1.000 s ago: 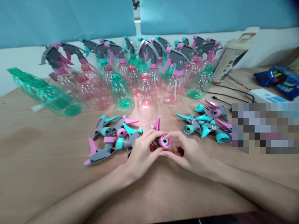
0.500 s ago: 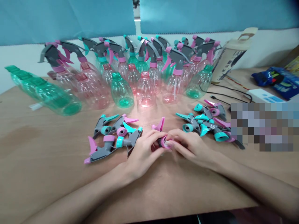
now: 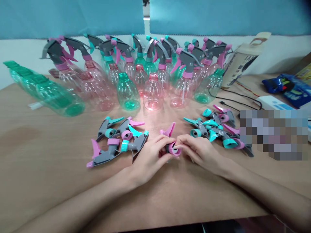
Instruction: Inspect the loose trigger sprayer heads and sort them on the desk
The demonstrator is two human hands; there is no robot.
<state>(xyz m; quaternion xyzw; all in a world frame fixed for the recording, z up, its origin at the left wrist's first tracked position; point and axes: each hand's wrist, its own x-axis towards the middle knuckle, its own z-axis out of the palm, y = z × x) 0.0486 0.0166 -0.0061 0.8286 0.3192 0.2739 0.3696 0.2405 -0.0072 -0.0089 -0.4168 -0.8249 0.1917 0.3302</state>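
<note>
On the person's side of the open-necked, clear pink plastic bottle (image 3: 153, 94) and a little to its right, a pink-and-grey plastic trigger spray head (image 3: 179, 150) sits in the curled thumb and fingers of the left hand (image 3: 152, 153), the nearer hand, with its trigger jutting toward the bottle. The collar's opening faces away from that bottle and slightly rightward, while the long axis of the body is hidden. The right hand (image 3: 200, 153), farther right of the bottle, has its thumb and fingertips drawn nearly together at the collar's right edge; whether they grip anything cannot be told.
</note>
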